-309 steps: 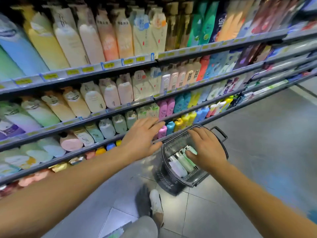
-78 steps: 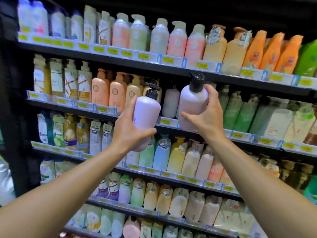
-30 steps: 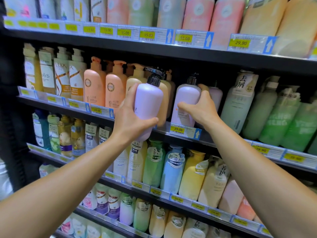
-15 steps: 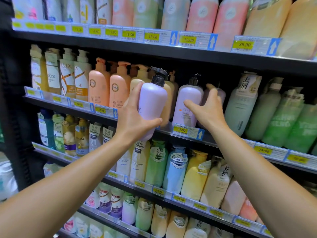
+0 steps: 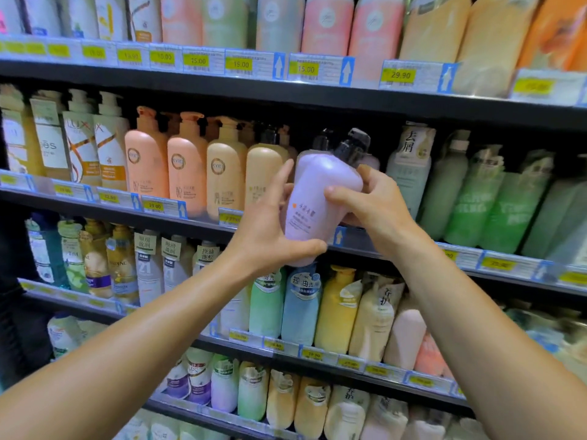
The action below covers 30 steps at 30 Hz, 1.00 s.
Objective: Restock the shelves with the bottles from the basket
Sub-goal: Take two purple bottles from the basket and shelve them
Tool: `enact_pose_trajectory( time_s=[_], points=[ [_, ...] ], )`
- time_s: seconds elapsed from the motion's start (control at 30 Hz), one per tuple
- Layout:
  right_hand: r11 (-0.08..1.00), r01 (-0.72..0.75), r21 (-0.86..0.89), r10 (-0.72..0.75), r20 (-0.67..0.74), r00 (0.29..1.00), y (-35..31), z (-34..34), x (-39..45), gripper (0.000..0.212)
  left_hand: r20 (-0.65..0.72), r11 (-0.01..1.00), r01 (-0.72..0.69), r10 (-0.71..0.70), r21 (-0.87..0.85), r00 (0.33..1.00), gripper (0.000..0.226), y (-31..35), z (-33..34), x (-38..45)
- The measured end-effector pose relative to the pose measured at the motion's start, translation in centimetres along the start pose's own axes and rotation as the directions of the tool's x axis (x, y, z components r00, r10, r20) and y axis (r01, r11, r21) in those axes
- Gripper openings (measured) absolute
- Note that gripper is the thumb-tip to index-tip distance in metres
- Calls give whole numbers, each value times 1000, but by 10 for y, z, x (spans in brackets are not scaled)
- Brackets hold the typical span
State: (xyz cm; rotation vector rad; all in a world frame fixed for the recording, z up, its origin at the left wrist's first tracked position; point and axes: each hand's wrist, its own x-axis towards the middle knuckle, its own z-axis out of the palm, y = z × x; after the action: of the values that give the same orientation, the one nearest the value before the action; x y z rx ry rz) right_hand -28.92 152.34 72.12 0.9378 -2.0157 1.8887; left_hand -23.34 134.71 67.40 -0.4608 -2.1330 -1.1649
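While both hands grip one lilac pump bottle (image 5: 320,198) before the middle shelf (image 5: 190,217), the left hand (image 5: 266,239) curls under its base and the right hand (image 5: 371,204) wraps its shoulder. Tilted as it is, it could knock its neighbours over going in. Behind stand at least one more lilac bottle (image 5: 370,160) and two orange ones (image 5: 146,160).

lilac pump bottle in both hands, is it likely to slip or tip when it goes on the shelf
The lilac pump bottle looks smooth and glossy, so it may be slippery; the left hand and right hand both grip it. It is tall with a black pump on top, so probably tippy if set down tilted as it is now. The plastic wall shows no denting under the fingers: likely stiff.
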Motion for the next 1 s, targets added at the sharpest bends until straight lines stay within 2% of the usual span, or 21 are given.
enact_pose_trajectory(
  time_s=[0.07, 0.13, 0.2, 0.27, 0.33, 0.43, 0.63, 0.83, 1.0],
  points=[
    [998, -27, 60, 27, 4, 1000, -2, -15, -3, 45, 130, 995, 77, -68, -65, 989, 111, -2, 3, -3],
    [994, -38, 107, 36, 22, 999, -7, -24, -7, 46, 179, 986, 120, -98, -117, 979, 93, -3, 10, -4],
    [989, -33, 146, 33, 1, 999, -10, -28, -11, 44, 113, 977, 132, -114, -165, 987, 79, -1, 22, -4],
    [985, -44, 167, 57, -69, 996, -11, -28, -18, 56, 11, 971, 132, -133, -197, 991, 69, 2, 36, -3],
    [999, -33, 13, 35, -150, 988, -11, -23, -26, 65, -74, 976, 113, -129, -184, 989, 65, 4, 48, -3],
    [977, -45, -210, -16, -280, 960, -12, -16, -36, 83, -101, 996, 58, -65, -73, 993, 74, 6, 58, -1],
    [948, 1, -317, -141, -421, 896, -14, -26, -28, 96, 32, 988, -72, 68, 136, 997, 87, 1, 41, 7],
    [839, 213, -501, -444, -404, 800, -7, -31, -11, 96, 45, 848, -113, 104, 518, 993, 68, -33, 24, 0],
    [779, 247, -576, -495, -324, 806, 9, -40, 4, 97, 81, 736, -129, 101, 665, 992, 61, -49, 19, 2]
  ],
)
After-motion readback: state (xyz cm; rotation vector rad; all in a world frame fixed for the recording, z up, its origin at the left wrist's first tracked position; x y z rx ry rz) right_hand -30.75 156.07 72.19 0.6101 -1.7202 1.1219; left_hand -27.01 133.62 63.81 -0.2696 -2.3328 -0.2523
